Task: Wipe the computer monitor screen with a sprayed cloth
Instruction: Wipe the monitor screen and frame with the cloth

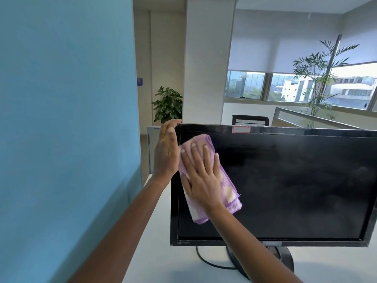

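so there was one monitor (285, 180) on a white desk (163, 262), black frame, screen dark and switched off, sitting on one round black stand (283, 260) with one cable (206, 262) curling out from under it. one small pinkish sticker (241, 129) was on the top bezel.

two bare hands were on it. the right hand (201, 180) was pressed flat, fingers spread wide, pinning one folded cloth (228, 188) against the upper left part of the screen. the cloth was purple with pale patches and stuck out above the fingertips and below the wrist. the left hand (166, 152) was just beside it at the monitor's left edge, fingers straight and together, the tips hooked over the top left corner of the frame. it wasn't holding anything loose, only steadying the monitor.

to the left of the desk stood a big blue partition (67, 129). farther back i counted two potted plants, one bushy plant (168, 104) near a white pillar (208, 62) and one tall thin plant (320, 78) by the windows (275, 86) on the right, plus one black office chair (250, 120) poking up behind the monitor.
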A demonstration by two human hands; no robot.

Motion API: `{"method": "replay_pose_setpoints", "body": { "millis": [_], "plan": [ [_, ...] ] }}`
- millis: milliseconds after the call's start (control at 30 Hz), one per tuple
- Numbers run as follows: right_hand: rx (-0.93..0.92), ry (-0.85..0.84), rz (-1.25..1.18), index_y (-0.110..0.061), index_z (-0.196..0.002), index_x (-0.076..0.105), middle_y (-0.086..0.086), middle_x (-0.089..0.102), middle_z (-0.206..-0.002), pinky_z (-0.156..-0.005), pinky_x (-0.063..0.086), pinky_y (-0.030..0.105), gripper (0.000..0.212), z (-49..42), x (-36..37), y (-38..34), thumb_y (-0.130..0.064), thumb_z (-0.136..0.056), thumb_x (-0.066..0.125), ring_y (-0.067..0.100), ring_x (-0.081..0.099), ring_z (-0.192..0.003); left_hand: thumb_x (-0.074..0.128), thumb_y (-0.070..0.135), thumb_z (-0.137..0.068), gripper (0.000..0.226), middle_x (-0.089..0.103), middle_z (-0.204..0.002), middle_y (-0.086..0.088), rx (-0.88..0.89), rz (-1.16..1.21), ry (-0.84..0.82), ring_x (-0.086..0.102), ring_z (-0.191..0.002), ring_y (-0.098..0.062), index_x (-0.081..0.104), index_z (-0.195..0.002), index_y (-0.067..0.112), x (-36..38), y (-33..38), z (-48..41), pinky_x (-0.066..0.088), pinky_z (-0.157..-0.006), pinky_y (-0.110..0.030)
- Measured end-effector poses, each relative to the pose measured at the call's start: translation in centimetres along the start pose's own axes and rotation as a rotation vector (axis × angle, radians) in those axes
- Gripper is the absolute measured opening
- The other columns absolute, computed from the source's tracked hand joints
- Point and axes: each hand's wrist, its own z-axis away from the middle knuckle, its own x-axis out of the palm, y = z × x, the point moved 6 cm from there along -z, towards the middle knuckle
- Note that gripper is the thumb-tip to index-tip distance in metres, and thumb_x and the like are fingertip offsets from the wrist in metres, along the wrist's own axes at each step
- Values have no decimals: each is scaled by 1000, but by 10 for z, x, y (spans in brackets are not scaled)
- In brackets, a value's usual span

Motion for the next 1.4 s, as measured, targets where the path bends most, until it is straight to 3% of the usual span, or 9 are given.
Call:
{"method": "replay_pose_setpoints", "body": {
  "millis": [100,200,333,433,500,600,700,1067,1400],
  "plan": [
    [-97,-31,65,-29,-147,10,-6,9,-157,-114,10,51,64,18,2,23,-44,-91,36,22,4,-144,2,59,-86,80,49,-132,-6,14,-36,-19,41,-114,-1,48,-125,8,0,2,0,26,-86,10],
    [138,-2,40,-32,-147,4,-8,-6,-158,-115,6,52,59,16,-10,69,-45,-94,25,23,-1,-144,12,31,-96,53,47,-134,-10,3,-115,-16,42,-111,-1,48,-126,6,1,5,-1,27,-81,10],
    [502,60,-89,-22,-146,13,12,16,-154,-114,17,57,57,0,-24,93,-42,-95,25,34,10,-142,20,30,-93,50,49,-135,-10,23,-275,6,45,-126,-20,47,-126,6,3,11,0,38,-99,-20],
    [404,32,-61,-26,-147,1,9,9,-157,-115,9,54,60,-9,-19,63,-44,-94,24,32,4,-143,16,41,-91,61,52,-136,-12,49,-386,20,26,-141,-28,51,-124,4,6,17,-2,25,-115,-38],
    [208,-6,-32,-30,-147,-1,-2,-5,-158,-116,6,51,63,-8,-12,39,-44,-93,28,26,-3,-144,11,49,-89,71,52,-136,-12,107,-473,0,21,-142,-27,52,-124,4,12,25,-2,17,-117,-37],
    [12,-21,18,-25,-143,26,-2,22,-152,-113,18,53,57,-2,-12,35,-43,-90,37,24,13,-142,-6,63,-84,91,48,-141,-11,184,-552,-93,20,-143,-25,48,-130,6,31,36,0,11,-117,-35],
    [-6,-19,57,-31,-147,9,-5,13,-157,-114,8,49,61,5,-20,70,-45,-92,31,21,2,-144,-14,66,-79,99,44,-144,-10,209,-568,-172,19,-144,-22,43,-134,7,50,44,2,8,-117,-32],
    [494,-18,-38,-17,-145,23,7,16,-153,-113,18,59,58,54,-56,237,-41,-92,28,33,12,-142,-13,63,-81,96,50,-139,-10,210,-568,-231,33,-138,-24,45,-132,7,94,55,4,14,-119,-37],
    [702,62,-202,-26,-144,-14,1,-11,-153,-116,2,55,63,31,-35,159,-45,-93,18,27,-11,-143,-6,60,-85,91,60,-124,-12,213,-504,-221,49,-123,-26,54,-123,4,89,62,2,21,-114,-33]
  ]
}}
